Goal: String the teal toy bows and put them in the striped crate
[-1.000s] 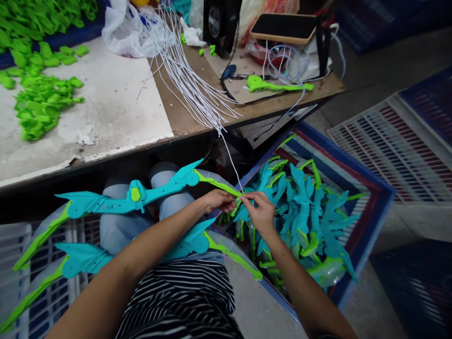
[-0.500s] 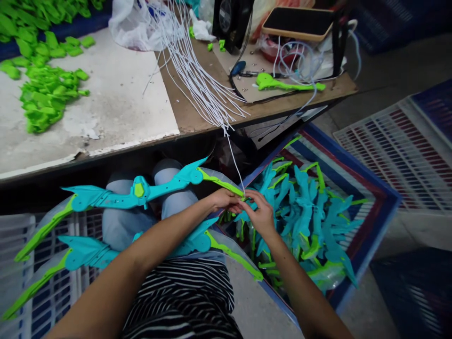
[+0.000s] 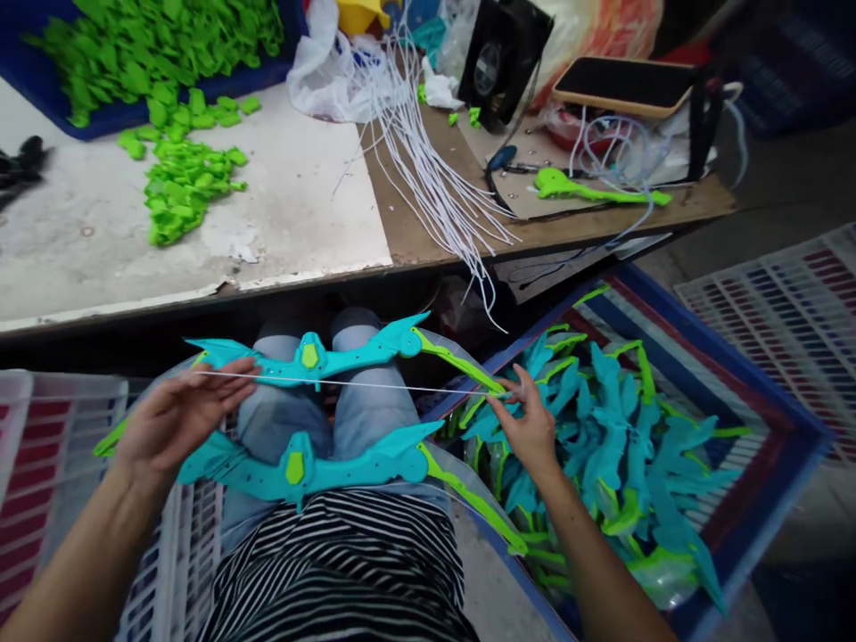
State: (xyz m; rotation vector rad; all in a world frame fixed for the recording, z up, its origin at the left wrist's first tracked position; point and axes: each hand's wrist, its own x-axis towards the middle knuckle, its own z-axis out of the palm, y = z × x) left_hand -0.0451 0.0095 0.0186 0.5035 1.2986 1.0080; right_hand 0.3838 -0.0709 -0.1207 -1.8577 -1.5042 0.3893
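Note:
A turquoise and green toy bow [image 3: 354, 357] lies across my lap, with a second toy bow [image 3: 348, 468] nearer my body. A white string [image 3: 374, 385] runs taut along the upper bow from its right tip to my left hand [image 3: 191, 410]. That hand is over the bow's left limb, the string crossing its straight fingers and ending near the base of the index finger; the thumb's grip is mostly hidden. My right hand [image 3: 528, 423] pinches the bow's green right tip, where the string meets it.
A blue-rimmed crate [image 3: 795, 437] of similar bows stands at my right. On the table [image 3: 300, 196] are loose green pieces [image 3: 187, 183], a bundle of white strings [image 3: 428, 152], a small black fan [image 3: 498, 67] and a phone [image 3: 621, 85]. A plastic crate [image 3: 153, 571] is at my left.
My left hand has moved from the bow's right tip to its left end, drawing the string along the bow. The string has left the bundle. My right hand stays at the tip.

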